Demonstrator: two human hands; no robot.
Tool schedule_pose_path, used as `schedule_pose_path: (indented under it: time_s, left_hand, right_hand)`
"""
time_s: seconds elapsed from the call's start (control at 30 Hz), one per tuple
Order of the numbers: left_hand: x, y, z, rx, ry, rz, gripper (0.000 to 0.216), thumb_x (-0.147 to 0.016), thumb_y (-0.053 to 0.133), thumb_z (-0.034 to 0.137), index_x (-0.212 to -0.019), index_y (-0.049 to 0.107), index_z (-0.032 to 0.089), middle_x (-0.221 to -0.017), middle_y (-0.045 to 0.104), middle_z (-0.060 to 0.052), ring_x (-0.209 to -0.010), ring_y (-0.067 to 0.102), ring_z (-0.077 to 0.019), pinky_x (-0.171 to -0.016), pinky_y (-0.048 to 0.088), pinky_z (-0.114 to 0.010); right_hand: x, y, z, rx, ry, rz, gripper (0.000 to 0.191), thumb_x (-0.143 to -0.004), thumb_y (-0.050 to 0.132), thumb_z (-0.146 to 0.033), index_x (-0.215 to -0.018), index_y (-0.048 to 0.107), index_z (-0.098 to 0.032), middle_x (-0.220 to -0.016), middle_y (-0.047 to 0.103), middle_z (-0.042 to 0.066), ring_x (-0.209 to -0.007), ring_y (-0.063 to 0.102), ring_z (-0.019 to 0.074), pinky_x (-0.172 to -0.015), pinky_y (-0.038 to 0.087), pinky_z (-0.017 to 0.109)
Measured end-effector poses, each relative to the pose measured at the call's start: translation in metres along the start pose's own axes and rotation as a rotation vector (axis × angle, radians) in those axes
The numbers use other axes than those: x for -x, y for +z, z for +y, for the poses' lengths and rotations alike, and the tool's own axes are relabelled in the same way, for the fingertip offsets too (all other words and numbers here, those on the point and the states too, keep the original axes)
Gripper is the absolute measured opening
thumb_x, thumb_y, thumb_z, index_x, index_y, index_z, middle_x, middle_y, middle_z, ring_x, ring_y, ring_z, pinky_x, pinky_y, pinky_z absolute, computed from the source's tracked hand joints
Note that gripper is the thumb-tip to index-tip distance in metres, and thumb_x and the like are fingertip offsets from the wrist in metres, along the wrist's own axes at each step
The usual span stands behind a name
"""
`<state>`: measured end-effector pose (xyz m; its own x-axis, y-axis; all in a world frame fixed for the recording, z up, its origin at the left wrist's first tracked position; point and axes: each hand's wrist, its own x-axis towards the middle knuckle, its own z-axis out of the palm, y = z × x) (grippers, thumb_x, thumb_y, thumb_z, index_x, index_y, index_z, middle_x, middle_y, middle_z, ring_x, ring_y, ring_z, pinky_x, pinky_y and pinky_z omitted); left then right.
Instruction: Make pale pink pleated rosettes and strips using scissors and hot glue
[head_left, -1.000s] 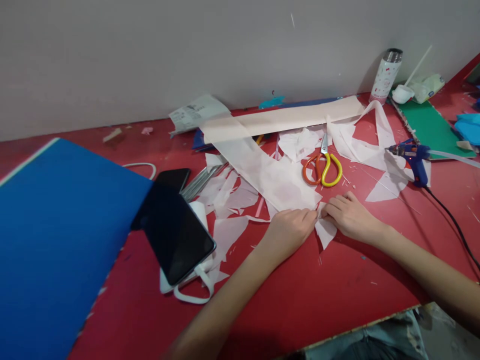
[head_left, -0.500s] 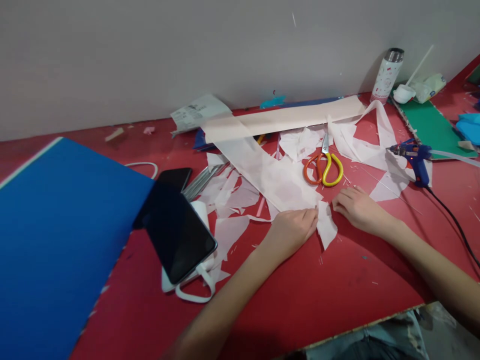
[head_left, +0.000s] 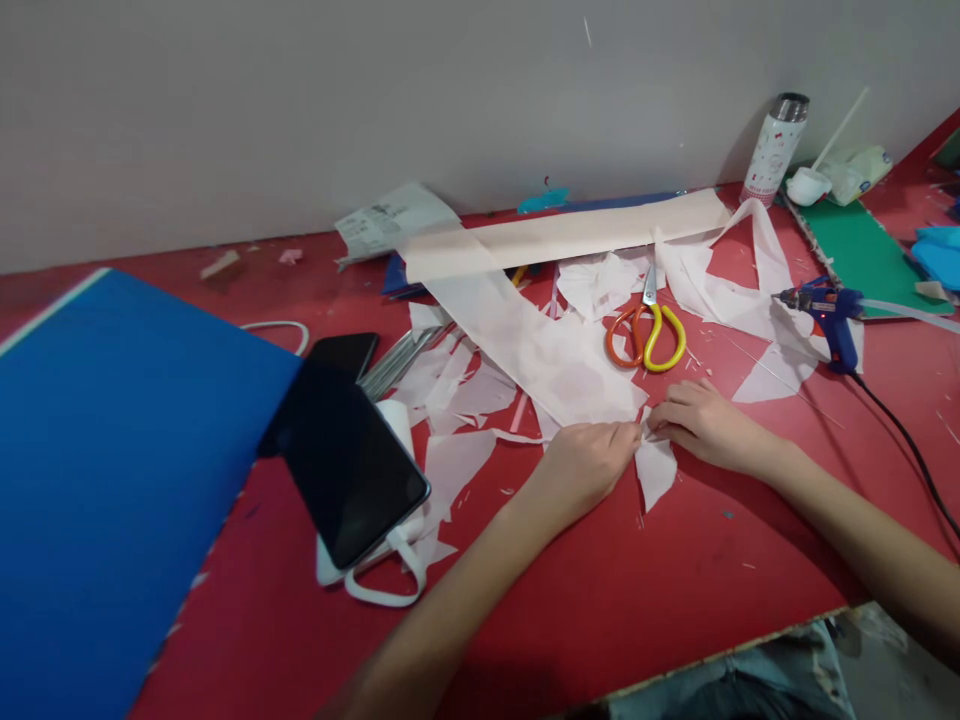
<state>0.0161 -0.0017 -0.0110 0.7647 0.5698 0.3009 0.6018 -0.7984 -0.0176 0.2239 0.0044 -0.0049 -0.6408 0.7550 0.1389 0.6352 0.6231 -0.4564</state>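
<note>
My left hand (head_left: 589, 462) rests on the red table (head_left: 675, 600), its fingers pinched on the top of a small pale pink paper piece (head_left: 655, 472). My right hand (head_left: 701, 422) meets it from the right, fingertips closed on the same piece at its upper edge. The piece hangs down between the two hands as a pointed scrap. Just behind the hands lies a long pink paper strip (head_left: 547, 355), and orange and yellow scissors (head_left: 646, 335) lie beyond it.
A blue glue gun (head_left: 829, 310) with a black cord lies at the right. A large blue sheet (head_left: 112, 470) covers the left, with a phone (head_left: 349, 465) on a white power bank beside it. Several paper scraps, a green board (head_left: 862, 255) and a bottle (head_left: 772, 150) stand further back.
My right hand drew away from the paper piece to the right, then came back and pinched it again beside my left hand. The view shifted slightly.
</note>
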Motion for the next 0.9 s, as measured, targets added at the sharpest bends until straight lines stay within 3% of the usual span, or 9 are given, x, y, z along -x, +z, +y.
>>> schedule_pose_path:
  time_s: [0.27,0.47,0.67,0.9]
  left_hand:
    - [-0.002,-0.005,0.004,-0.008,-0.039,0.028,0.021,-0.094,0.038,0.024,-0.083,0.054,0.016,-0.063,0.060,0.001,-0.056,0.058,-0.0122,-0.052,0.035,-0.024]
    - [-0.002,-0.003,0.008,-0.047,-0.014,0.056,0.023,-0.093,0.039,0.019,-0.075,0.053,0.017,-0.058,0.058,0.001,-0.051,0.055,-0.0123,-0.050,0.033,-0.025]
    - [-0.002,-0.001,0.008,-0.041,-0.037,0.010,0.022,-0.093,0.038,0.019,-0.076,0.053,0.016,-0.059,0.059,0.001,-0.053,0.057,-0.0123,-0.049,0.033,-0.025]
    - [-0.001,0.000,0.006,-0.012,-0.025,0.022,0.019,-0.093,0.038,0.017,-0.080,0.052,0.016,-0.061,0.059,0.001,-0.055,0.058,-0.0124,-0.050,0.033,-0.025]
  right_hand:
    - [-0.002,0.002,-0.003,0.056,-0.023,0.009,0.019,-0.091,0.042,-0.014,-0.087,0.060,-0.017,-0.080,0.057,0.004,-0.074,0.046,0.0149,-0.071,0.027,0.028]
    - [-0.002,0.009,0.002,0.095,-0.037,0.007,0.017,-0.090,0.042,-0.011,-0.087,0.058,-0.016,-0.084,0.059,0.004,-0.078,0.047,0.0157,-0.072,0.027,0.029]
    - [-0.001,0.009,0.003,0.158,-0.052,0.005,0.016,-0.092,0.042,-0.015,-0.089,0.058,-0.015,-0.084,0.058,0.005,-0.077,0.046,0.0165,-0.071,0.027,0.029]
    - [-0.001,0.000,0.017,0.229,0.079,0.089,0.020,-0.092,0.041,-0.017,-0.084,0.059,-0.014,-0.081,0.059,0.008,-0.076,0.047,0.0191,-0.071,0.031,0.031]
